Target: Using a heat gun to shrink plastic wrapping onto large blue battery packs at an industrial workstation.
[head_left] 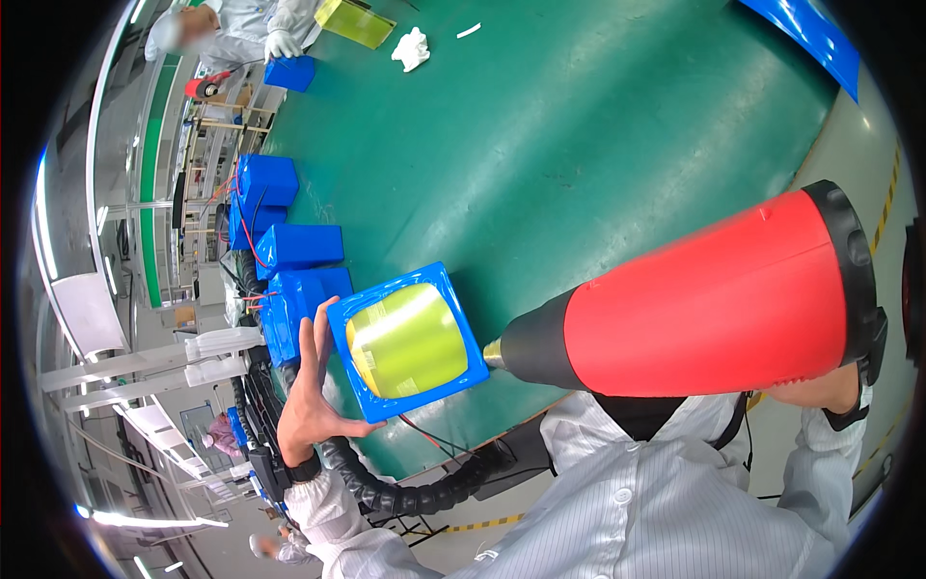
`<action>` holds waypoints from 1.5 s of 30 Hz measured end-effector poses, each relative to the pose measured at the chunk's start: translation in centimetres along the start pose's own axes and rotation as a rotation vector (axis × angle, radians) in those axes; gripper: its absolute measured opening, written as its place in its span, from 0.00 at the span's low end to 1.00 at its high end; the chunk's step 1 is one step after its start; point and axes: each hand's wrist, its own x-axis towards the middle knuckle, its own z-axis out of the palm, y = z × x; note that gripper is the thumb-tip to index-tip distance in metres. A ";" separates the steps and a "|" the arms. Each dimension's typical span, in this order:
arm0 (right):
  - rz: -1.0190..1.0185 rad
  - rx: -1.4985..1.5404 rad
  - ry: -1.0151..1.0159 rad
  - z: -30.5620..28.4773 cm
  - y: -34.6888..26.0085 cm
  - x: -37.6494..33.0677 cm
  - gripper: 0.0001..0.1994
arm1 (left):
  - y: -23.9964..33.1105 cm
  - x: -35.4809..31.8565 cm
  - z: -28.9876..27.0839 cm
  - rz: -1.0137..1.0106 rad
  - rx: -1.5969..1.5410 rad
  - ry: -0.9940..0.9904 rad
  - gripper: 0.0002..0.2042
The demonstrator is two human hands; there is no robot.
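Note:
A square battery pack (409, 340) in shiny blue shrink wrap sits low over the green table, its yellow-green end face turned up and framed by the wrap's blue rim. My left hand (307, 403) grips it from the left, fingers at the upper corner and thumb at the lower one. From the right a large red heat gun (714, 299) reaches in, its metal nozzle close to the pack's right edge. My right hand (820, 389) holds the gun from below; its fingers are mostly hidden behind the red body. A red wire comes out beneath the pack.
More blue-wrapped packs (301, 248) with red and black wires line the left edge of the green table (540, 164). At the far left a gloved co-worker's hand (282, 44) touches another blue pack. Crumpled white paper (411, 50) lies far back. A black ribbed hose (415, 494) runs along the near edge.

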 end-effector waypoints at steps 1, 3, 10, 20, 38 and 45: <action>-0.005 -0.006 -0.001 0.1 -0.1 0.2 0.16 | 0.0 0.1 0.0 0.002 -0.002 0.000 0.79; -0.014 -0.013 -0.003 0.2 -0.3 0.6 0.17 | 0.2 0.2 0.0 -0.003 -0.002 -0.006 0.79; -0.063 -0.051 -0.006 0.8 -1.3 2.7 0.18 | 0.1 0.2 -0.1 0.012 -0.019 -0.011 0.78; -0.112 -0.116 -0.012 2.2 -2.7 6.1 0.19 | 1.0 0.5 -0.3 -0.001 0.024 -0.029 0.79; -0.170 -0.220 -0.047 2.8 -5.5 9.2 0.20 | 1.7 1.2 -0.5 0.040 0.057 -0.050 0.78; -0.193 -0.210 -0.051 3.0 -5.9 9.6 0.22 | 2.2 1.2 -0.5 0.010 0.079 -0.048 0.78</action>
